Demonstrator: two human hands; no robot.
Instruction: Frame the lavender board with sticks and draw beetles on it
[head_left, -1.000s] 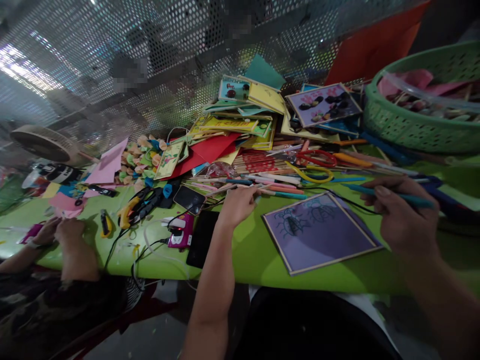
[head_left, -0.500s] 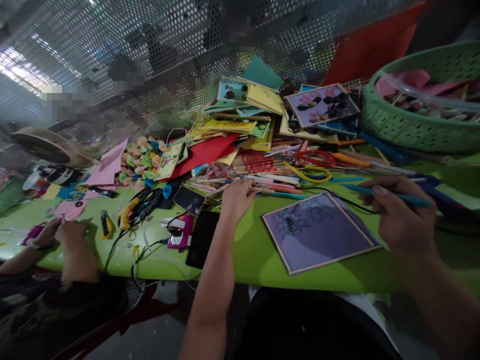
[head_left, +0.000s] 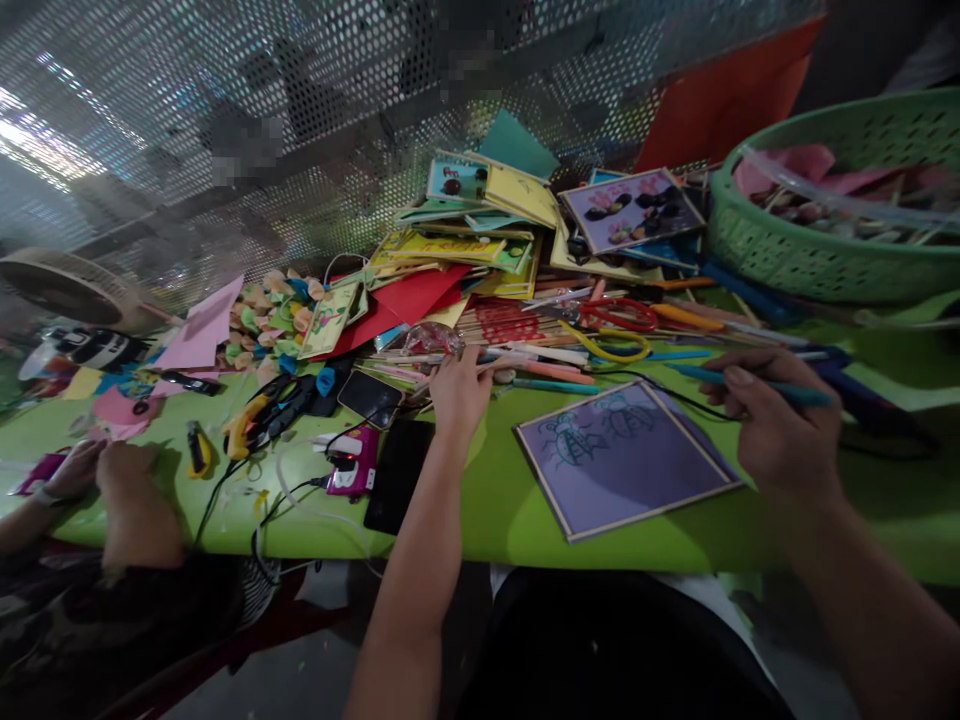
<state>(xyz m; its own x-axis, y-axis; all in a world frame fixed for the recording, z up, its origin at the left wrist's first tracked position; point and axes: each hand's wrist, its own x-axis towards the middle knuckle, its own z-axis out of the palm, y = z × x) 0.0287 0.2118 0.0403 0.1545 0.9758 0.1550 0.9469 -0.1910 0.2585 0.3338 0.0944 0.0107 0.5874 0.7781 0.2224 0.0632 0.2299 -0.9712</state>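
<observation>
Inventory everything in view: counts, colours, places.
Table: one, green, beneath
Card: one, purple, front centre
Pen: one, teal, right hand
Loose pens: many, mixed, behind card
Scissors: count unclear, red and yellow, behind card
Card stack: many, mixed, rear centre
Basket: one, green, rear right
Flat devices: two, black, left of centre
Boxes: two, magenta, left
Tools: two, yellow and black, left
Paper pieces: many, mixed, rear left
Fan: one, pale, far left
Other person's hands: two, far left
Left hand: one, at loose pens
Right hand: one, right

head camera | looks forward and down | near, above green table
</observation>
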